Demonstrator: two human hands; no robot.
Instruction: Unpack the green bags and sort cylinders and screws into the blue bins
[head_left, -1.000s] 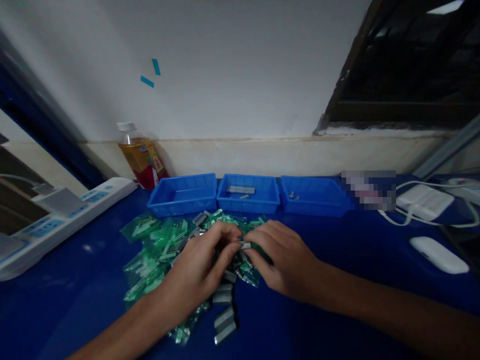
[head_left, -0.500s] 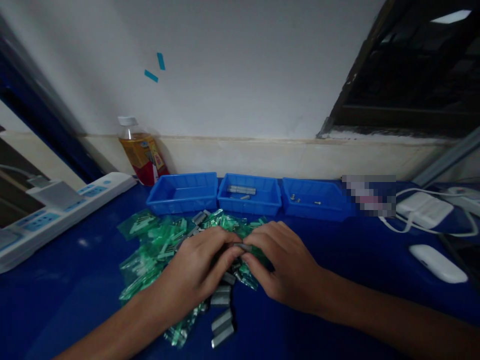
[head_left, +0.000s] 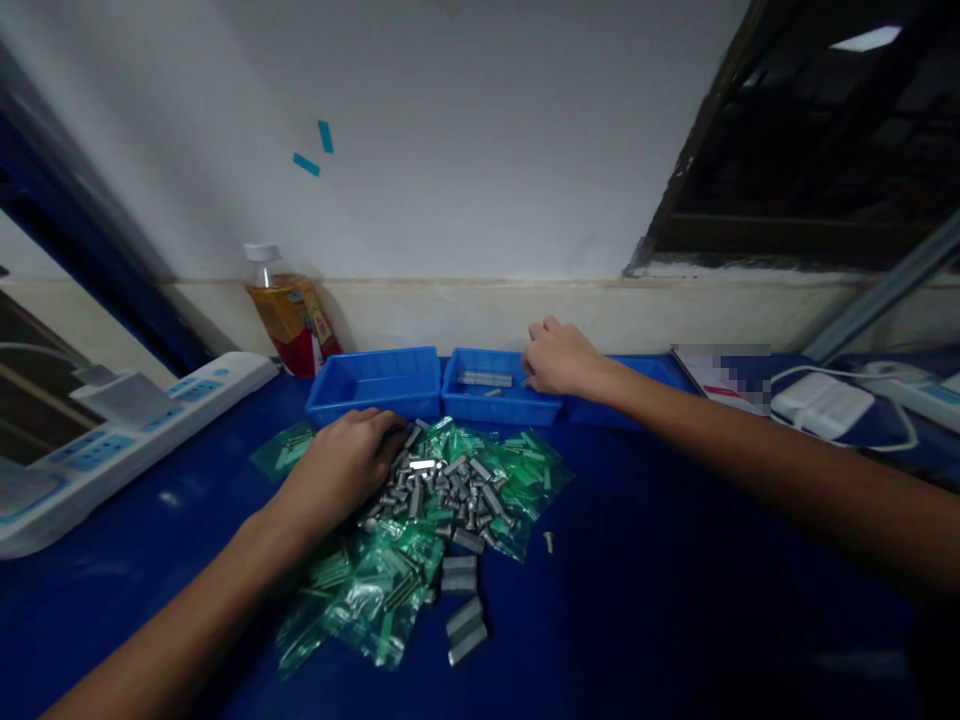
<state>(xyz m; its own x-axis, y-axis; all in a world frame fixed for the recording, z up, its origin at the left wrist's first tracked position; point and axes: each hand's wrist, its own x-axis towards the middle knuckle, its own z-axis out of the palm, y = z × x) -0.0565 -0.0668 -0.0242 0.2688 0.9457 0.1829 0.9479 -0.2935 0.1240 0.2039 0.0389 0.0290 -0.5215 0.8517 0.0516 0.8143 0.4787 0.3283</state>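
Observation:
My left hand (head_left: 352,455) rests at the left side of a pile of loose metal screws and spacers (head_left: 450,490). Its fingers curl down into the pile, and their tips are hidden. Over the right end of the middle blue bin (head_left: 502,408) is my right hand (head_left: 561,358), fingers bent and pinched together; what they hold is too small to make out. Several metal bars and a short piece lie in that bin. Green plastic bags (head_left: 382,590) with screws surround the pile. Grey metal blocks (head_left: 459,575) lie in front of it.
A left blue bin (head_left: 375,390) and a right blue bin (head_left: 652,372), partly behind my arm, flank the middle one. A drink bottle (head_left: 292,315) stands by the wall. A power strip (head_left: 172,400) lies left; a white charger (head_left: 821,405) right. One screw (head_left: 549,541) lies apart.
My hands were together over the pile with a small metal piece between them. Now they are apart: the right has moved up and away to the bins, the left back to the pile's left side.

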